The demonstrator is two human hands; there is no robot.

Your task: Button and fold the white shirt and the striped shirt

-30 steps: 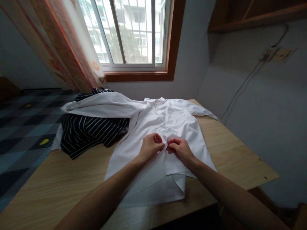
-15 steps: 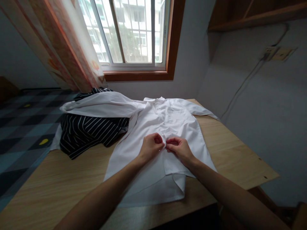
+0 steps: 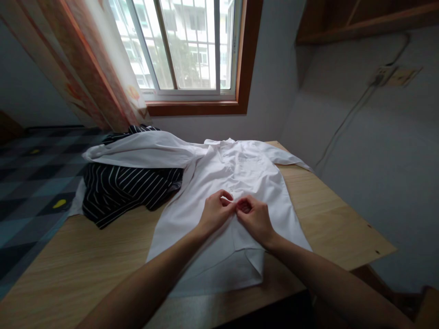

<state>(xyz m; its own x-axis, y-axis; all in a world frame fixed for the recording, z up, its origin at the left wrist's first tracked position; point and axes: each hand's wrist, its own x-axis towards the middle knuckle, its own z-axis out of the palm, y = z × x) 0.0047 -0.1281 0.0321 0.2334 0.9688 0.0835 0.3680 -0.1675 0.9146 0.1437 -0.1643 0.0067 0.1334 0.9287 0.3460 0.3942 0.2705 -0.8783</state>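
A white button-up shirt (image 3: 240, 176) lies front side up on the wooden table (image 3: 96, 256), collar towards the window. My left hand (image 3: 215, 212) and my right hand (image 3: 254, 218) meet at the shirt's front placket, about mid-length. Both hands are closed in a pinch on the two edges of the placket, fingertips touching each other. What sits between the fingertips is too small to make out. The shirt's lower hem is folded over near the table's front edge.
A black garment with white stripes (image 3: 126, 187) lies at the left of the table, partly under the shirt's left sleeve (image 3: 144, 151). Behind stand a window (image 3: 192, 45) and a patterned curtain (image 3: 92, 64). A grey wall with a socket (image 3: 394, 75) rises on the right.
My two hands have drawn closer together on the placket and shifted slightly towards me. The shirt and the striped garment lie as before.
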